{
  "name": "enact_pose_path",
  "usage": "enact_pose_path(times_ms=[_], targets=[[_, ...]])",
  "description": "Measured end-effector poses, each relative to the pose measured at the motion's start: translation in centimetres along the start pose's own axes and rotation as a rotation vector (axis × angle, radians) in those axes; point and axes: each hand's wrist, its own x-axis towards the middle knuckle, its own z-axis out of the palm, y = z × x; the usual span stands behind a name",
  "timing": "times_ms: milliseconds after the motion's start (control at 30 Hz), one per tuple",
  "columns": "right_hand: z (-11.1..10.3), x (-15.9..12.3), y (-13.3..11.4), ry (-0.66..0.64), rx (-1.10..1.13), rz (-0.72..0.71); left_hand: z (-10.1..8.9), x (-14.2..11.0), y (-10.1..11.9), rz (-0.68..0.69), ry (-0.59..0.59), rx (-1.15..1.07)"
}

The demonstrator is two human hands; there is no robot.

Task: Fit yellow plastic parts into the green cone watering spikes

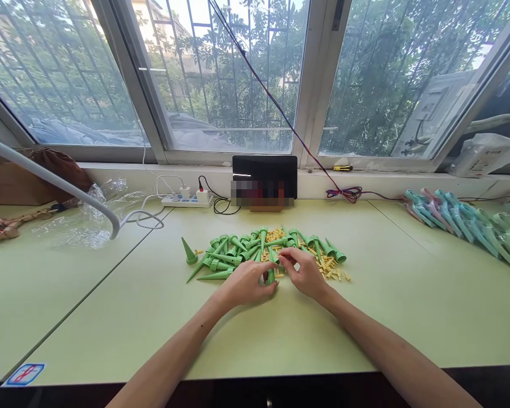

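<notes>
Our left hand (247,282) curled around an upright green plastic cone (271,275), our right hand (308,273) beside it with fingertips pinched together, both partly blocking heaped green cones (225,258) and small yellow plastic pegs (329,264), black tablet (265,169) beyond

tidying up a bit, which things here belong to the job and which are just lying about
Seem part of the job:
green cones, one in the left hand
small yellow pieces, near the right hand

Seem just lying about:
dark screen
power strip
coiled cable
crinkled clear plastic
pastel plastic items, far right
</notes>
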Motion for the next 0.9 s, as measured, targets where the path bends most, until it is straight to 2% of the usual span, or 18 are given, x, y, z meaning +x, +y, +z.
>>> enact_pose_path(times_ms=[667,900], targets=[[0.07,-0.05,0.13,0.009,0.003,0.014,-0.06,-0.21,0.56,0.009,0.007,-0.036],[-0.01,0.03,-0.07,0.019,0.01,0.011,0.27,-0.08,0.16,0.023,0.086,-0.077]])
